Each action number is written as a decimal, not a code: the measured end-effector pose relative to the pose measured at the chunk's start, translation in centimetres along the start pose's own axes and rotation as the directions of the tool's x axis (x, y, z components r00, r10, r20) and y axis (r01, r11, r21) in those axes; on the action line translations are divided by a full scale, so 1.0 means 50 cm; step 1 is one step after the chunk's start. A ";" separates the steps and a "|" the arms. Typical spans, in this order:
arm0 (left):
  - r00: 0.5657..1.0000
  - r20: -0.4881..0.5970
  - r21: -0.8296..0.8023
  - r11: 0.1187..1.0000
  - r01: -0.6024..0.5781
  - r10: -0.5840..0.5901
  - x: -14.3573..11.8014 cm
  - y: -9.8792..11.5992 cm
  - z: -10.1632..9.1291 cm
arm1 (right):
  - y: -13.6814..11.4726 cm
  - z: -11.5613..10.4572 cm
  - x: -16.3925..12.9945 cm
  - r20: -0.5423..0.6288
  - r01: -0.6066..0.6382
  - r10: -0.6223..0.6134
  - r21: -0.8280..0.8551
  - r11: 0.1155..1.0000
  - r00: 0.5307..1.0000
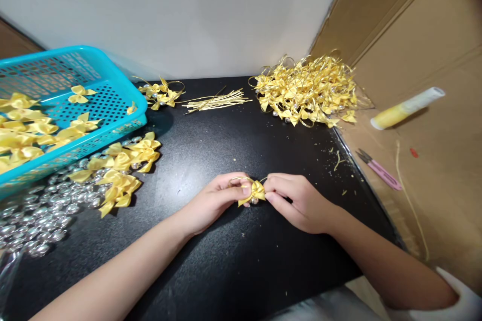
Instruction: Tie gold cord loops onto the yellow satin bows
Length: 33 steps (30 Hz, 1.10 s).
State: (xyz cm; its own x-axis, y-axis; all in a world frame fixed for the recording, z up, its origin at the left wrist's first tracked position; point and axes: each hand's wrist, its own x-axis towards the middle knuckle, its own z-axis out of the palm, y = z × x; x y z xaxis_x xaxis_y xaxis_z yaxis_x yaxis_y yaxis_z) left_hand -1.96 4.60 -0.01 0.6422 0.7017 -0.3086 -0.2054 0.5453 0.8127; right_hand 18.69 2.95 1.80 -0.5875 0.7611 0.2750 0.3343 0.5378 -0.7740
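Two hands at a black tabletop [211, 271], set against a white wall, with brown cardboard [414, 35] standing and lying along its right side.

Left hand [213, 200] and right hand [297, 200]: both pinched shut on one yellow ribbon bow [255, 191] with a thin gold loop, held just above the table's middle, fingertips meeting at the bow.

One turquoise mesh basket [113, 95], far left, tilted, holding many loose yellow bows; too overlapped to count.
One cluster of bows [120, 170] on the table just beside the basket's front edge.
One spread of clear glassy beads [37, 215], lower left, too many to count.
One small group of finished bows [161, 93] near the wall.
One bundle of gold strands [214, 101], lying flat, between that group and the large pile.
One large pile of finished looped bows [307, 90], back right corner.
One yellow-and-white tube [406, 108], on the cardboard.
One pink-handled snip [378, 169], also on the cardboard, well apart from the hands.
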 end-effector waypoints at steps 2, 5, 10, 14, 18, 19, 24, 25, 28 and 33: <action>1.000 -0.005 0.037 0.999 0.010 -0.010 0.001 0.000 -0.002 | 0.000 0.000 0.000 0.012 0.004 -0.004 -0.022 1.000 1.000; 1.000 -0.009 0.094 0.995 0.020 -0.020 0.000 -0.001 -0.004 | 0.000 0.001 -0.001 0.025 0.002 -0.001 -0.043 0.999 1.000; 1.000 -0.014 0.118 0.993 0.022 -0.020 -0.002 0.000 -0.003 | 0.001 0.000 -0.001 0.052 -0.002 0.005 -0.052 0.999 0.999; 1.000 -0.011 0.115 0.993 0.006 -0.005 -0.002 0.001 -0.001 | 0.000 0.001 0.002 0.060 0.028 -0.024 -0.063 0.998 0.998; 1.000 -0.014 0.106 0.994 0.007 -0.006 -0.001 0.002 0.000 | 0.000 0.002 0.004 0.063 0.042 -0.038 -0.053 0.998 0.997; 1.000 -0.014 0.103 0.995 0.009 -0.007 -0.001 0.002 0.001 | 0.001 0.002 0.005 0.058 0.040 -0.037 -0.046 0.998 0.998; 1.000 -0.007 0.042 0.999 0.015 -0.015 -0.002 0.004 0.002 | 0.004 0.005 0.004 0.025 0.024 -0.024 -0.015 1.000 0.999; 1.000 -0.009 0.023 1.000 0.016 -0.016 -0.002 0.004 0.002 | 0.005 0.005 0.004 0.021 0.025 -0.024 -0.013 1.000 0.999; 1.000 -0.007 -0.015 1.000 0.018 -0.018 -0.001 0.004 0.003 | 0.007 0.007 0.003 0.000 0.030 -0.030 -0.014 0.999 1.000; 1.000 -0.015 -0.020 1.000 0.019 -0.020 0.000 0.005 0.007 | 0.007 0.009 0.002 -0.025 0.028 -0.029 -0.017 0.999 0.999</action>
State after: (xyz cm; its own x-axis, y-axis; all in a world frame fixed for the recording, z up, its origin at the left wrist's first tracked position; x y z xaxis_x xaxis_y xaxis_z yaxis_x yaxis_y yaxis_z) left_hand -1.75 4.58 0.35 0.6351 0.6975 -0.3318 -0.2074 0.5678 0.7966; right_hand 18.41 3.06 1.28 -0.5784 0.7540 0.3112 0.3299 0.5651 -0.7562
